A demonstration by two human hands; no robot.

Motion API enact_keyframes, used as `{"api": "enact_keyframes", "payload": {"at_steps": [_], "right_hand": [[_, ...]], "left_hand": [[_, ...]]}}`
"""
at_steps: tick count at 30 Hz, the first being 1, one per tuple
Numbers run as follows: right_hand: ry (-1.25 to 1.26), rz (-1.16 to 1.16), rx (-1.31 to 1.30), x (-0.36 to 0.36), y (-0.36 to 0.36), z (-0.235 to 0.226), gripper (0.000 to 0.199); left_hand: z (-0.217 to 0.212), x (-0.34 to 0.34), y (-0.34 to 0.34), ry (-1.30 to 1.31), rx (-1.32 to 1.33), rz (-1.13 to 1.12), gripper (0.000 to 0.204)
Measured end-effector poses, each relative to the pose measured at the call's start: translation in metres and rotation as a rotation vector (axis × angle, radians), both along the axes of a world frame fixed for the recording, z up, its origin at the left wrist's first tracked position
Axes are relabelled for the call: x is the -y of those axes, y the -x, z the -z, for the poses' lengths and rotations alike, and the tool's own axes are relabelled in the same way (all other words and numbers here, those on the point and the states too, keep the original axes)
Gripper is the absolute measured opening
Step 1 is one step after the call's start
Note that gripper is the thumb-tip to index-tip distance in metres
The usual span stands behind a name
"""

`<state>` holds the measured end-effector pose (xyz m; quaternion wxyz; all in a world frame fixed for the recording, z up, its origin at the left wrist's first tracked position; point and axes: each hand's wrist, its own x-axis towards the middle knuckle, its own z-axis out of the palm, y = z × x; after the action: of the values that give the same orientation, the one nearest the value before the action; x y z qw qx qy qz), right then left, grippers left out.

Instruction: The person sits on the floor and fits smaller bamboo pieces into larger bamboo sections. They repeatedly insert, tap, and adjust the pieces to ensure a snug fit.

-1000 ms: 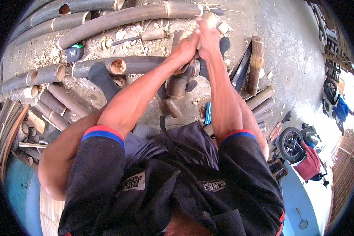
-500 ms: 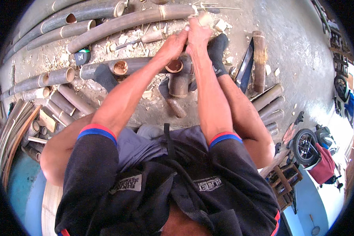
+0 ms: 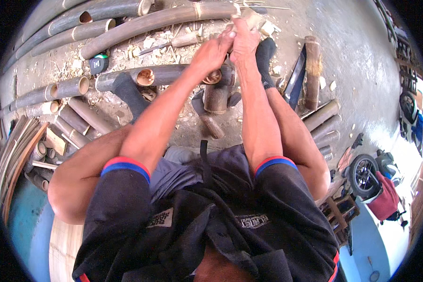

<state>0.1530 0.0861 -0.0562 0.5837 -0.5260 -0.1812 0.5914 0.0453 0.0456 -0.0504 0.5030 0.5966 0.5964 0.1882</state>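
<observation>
My right hand (image 3: 245,44) is closed, with a pale wooden piece (image 3: 252,20) showing past its knuckles. Pressed close beside it, my left hand (image 3: 215,52) is also closed, its fingertips by the right thumb. What lies inside the left fist is hidden. Both hands are over the right end of a dark bamboo tube (image 3: 171,74) lying crosswise, with round holes cut in its upper side. One hole is partly covered by my left wrist. My left socked foot (image 3: 128,91) rests against the tube, and my right socked foot (image 3: 265,54) is by its right end.
A short upright bamboo stub (image 3: 215,99) stands under the tube. To the right lie a long blade (image 3: 295,75) and a bamboo piece (image 3: 312,70). Beyond are a wooden-handled tool (image 3: 183,39), a tape measure (image 3: 98,64), wood chips and a long bamboo pole (image 3: 160,24).
Both hands have shifted slightly right together, and the pale wooden piece has moved with the right hand. The tube's right end shows a little more.
</observation>
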Motion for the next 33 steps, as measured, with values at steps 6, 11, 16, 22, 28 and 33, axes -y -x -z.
{"api": "enact_keyframes", "payload": {"at_steps": [6,11,16,22,28,33], "right_hand": [[0.068,-0.304,-0.014,-0.01,0.023,0.007,0.026],[-0.177,-1.228,0.508,0.021,0.093,0.0,0.041],[-0.03,-1.293,0.685,-0.002,0.093,0.009,0.05],[0.105,-0.792,0.791,-0.035,0.038,-0.001,0.051],[0.074,0.04,0.38,0.023,-0.023,0.001,0.021],[0.212,0.45,0.301,0.084,-0.037,-0.001,0.018]], "left_hand": [[0.022,0.02,0.017,0.084,0.044,-0.213,0.091],[0.007,0.077,0.0,0.038,0.552,-0.992,0.05],[0.012,0.081,-0.004,0.044,0.627,-1.054,0.076],[0.037,0.018,-0.004,0.356,0.775,-0.575,0.071],[0.03,0.01,-0.02,0.188,0.247,0.063,0.094],[0.017,0.005,-0.023,0.311,0.191,0.547,0.101]]}}
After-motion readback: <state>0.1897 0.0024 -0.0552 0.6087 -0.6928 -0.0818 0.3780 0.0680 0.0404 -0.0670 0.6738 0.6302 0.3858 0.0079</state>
